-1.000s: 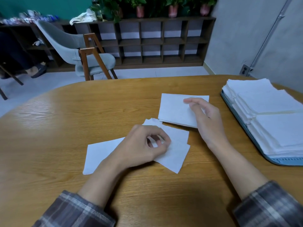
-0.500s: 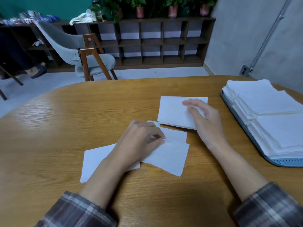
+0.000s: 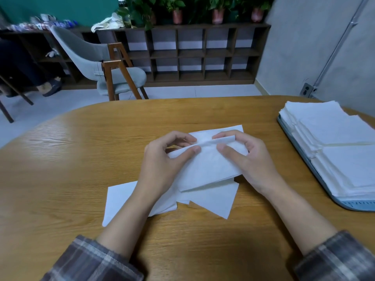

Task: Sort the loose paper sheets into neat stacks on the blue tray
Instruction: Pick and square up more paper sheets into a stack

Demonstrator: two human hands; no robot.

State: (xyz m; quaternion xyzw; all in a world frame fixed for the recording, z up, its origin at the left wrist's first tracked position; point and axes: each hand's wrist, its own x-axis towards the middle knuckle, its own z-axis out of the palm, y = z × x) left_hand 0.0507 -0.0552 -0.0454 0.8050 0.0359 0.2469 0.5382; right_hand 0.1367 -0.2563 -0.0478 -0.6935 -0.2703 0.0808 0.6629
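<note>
Both grips have closed in on each other since a moment ago: the left grip [image 3: 162,165] has come off the loose sheets and now meets the right grip [image 3: 250,159] over the middle of the desk [image 3: 60,169]. Between them is a white paper bundle [image 3: 205,171], its far edge raised and its near edge sagging over the papers below. The left grip pinches that far edge, thumb on top and forefinger behind. The right grip has it too, thumb flat on the paper and fingers curled over the edge. Both are grasping, neither released.

How many sheets are in the bundle is hard to make out; layered edges show along its near side. A white corner peeks out beyond the right fingers, the rest of it hidden. Underneath lie the loose sheets [image 3: 213,201], fanned crookedly on the desk and partly covered by the left forearm. Well off to the right sits the blue tray [image 3: 293,138], cut off by the frame, carrying neat white stacks [image 3: 334,136].
</note>
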